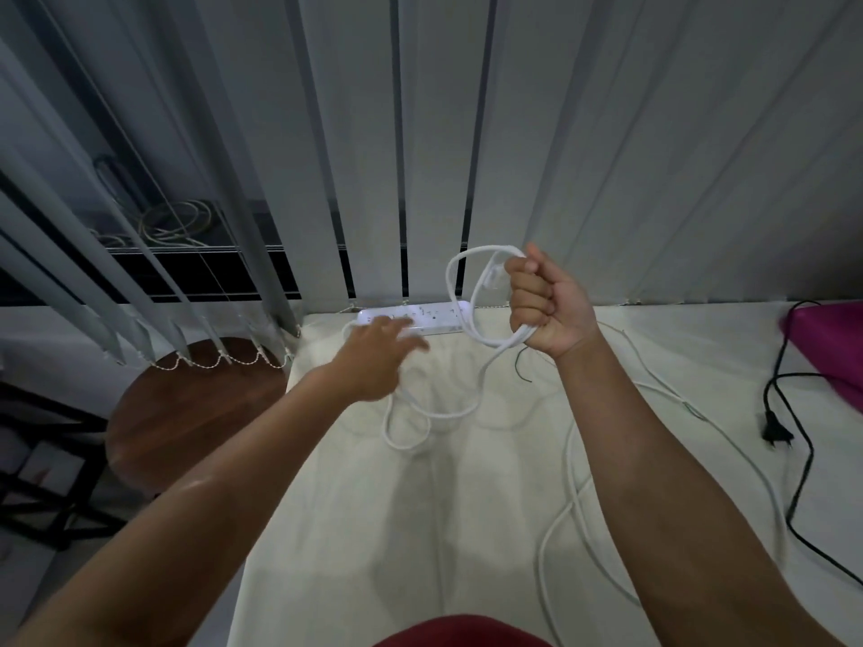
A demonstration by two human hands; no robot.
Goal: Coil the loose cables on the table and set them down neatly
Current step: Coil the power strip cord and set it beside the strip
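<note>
My right hand (544,303) is raised above the white table (355,530), fist shut on a loop of thick white cable (460,291). That cable drops to the table and lies in loose curls (406,427) under my left hand (378,354). The left hand reaches forward low over the table, fingers spread, blurred, holding nothing. A white power strip (439,319) lies at the table's far edge, just beyond the left fingertips. A thinner white cable (560,520) trails loosely across the right half of the table.
A black cable with a plug (777,434) runs down the table's right side, beside a magenta object (836,347). A round brown stool (187,413) stands left of the table. Grey vertical blinds (420,133) hang behind. Coiled wires (177,221) sit behind the blinds at left.
</note>
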